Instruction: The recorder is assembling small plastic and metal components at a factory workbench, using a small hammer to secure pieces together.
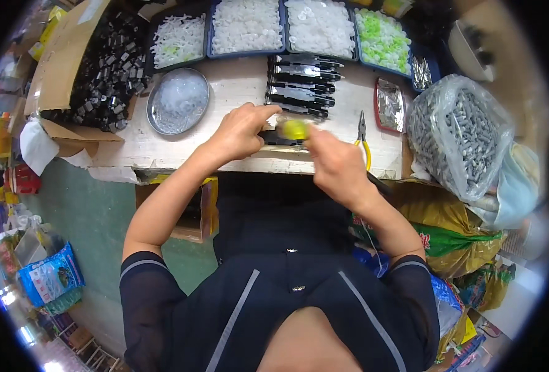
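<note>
Looking down from the head camera, you have a small yellow-green part [296,129] right between your two hands, at the front edge of the white worktable [237,87]. It sits on a dark flat piece [278,139] whose long axis runs left to right across you. Your left hand [240,132] lies on its left end, forefinger stretched toward the part, the other fingers curled. Your right hand [336,162] comes in from the right, fingertips pressed together, seemingly pinching the part, and looks the nearer of the two. Beyond lies a row of dark finished pieces [302,87]; yellow-handled pliers [363,139] lie just right.
</note>
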Demonstrator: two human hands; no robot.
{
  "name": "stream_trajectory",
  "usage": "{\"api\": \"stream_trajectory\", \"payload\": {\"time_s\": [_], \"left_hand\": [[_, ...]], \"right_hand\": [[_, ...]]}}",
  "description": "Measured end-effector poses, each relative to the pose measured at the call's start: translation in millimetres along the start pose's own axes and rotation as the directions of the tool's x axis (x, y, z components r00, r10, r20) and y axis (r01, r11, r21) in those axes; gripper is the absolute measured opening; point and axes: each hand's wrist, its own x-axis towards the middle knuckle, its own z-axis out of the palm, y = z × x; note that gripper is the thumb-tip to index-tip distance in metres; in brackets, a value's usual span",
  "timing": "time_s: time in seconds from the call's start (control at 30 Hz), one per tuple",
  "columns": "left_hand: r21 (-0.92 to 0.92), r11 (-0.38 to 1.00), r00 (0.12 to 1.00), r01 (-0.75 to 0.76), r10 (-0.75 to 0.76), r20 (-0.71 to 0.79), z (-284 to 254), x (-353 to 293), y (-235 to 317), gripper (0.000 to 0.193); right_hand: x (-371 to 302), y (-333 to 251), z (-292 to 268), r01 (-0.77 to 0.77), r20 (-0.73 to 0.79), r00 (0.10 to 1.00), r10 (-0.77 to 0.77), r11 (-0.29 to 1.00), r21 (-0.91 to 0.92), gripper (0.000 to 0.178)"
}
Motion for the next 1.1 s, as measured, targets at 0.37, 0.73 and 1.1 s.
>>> {"api": "stream_trajectory", "payload": {"time_s": [0.37, 0.73, 1.1], "left_hand": [[-0.069, 0.997, 0.941, -0.022, -0.002, -0.337, 26, -27, -4, 0.074], [-0.044, 0.998, 0.756, 0.043, -0.062, -0.652, 58, -56, 6, 0.079], [-0.018, 0.997, 0.795, -0.077, 0.050, -0.605, 51, -55, 12, 0.063]], "right_hand": [[48, 8, 5, -0.215, 0.392, 0.895, 0.214, 0.976, -0.040, 0.018], [57, -10, 26, -0.105, 0.341, 0.930, 0.135, 0.989, -0.103, 0.016], [11, -2, 14, -0.030, 0.021, 0.999, 0.028, 0.998, 0.062, 0.016]]}}
